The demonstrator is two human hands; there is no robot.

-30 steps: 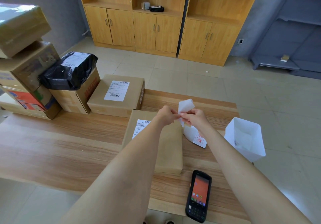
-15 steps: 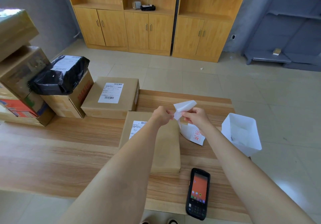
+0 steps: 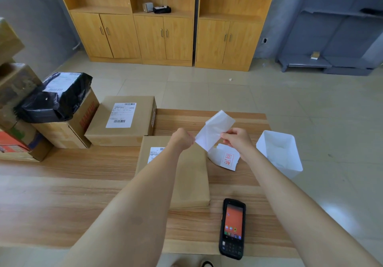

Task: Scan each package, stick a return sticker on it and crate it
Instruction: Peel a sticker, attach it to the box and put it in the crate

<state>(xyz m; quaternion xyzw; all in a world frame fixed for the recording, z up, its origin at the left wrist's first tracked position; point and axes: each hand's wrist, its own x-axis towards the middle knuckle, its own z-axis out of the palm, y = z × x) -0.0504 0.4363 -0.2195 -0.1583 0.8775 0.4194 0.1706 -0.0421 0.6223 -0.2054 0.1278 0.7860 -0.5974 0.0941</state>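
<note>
Fingers point(image 3: 224, 137) of the right hand point(image 3: 238, 142) and left hand point(image 3: 183, 139) are curled onto a white backing sheet point(image 3: 215, 131), pinched between them at frame centre. A red-printed return sticker point(image 3: 227, 159) is seen just below the right hand, beside the flat brown package point(image 3: 192, 175) laid on the wooden table point(image 3: 62, 194) at centre.

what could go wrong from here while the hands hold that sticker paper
1. The left hand and right hand pinch the white sheet in mid-air; the red-printed sticker dangling below may curl and stick to itself.
2. That sticker hangs past the package on its right side, so it may catch the table instead.
3. The scanner lies near the table's front edge; a forearm could knock it off.
</note>
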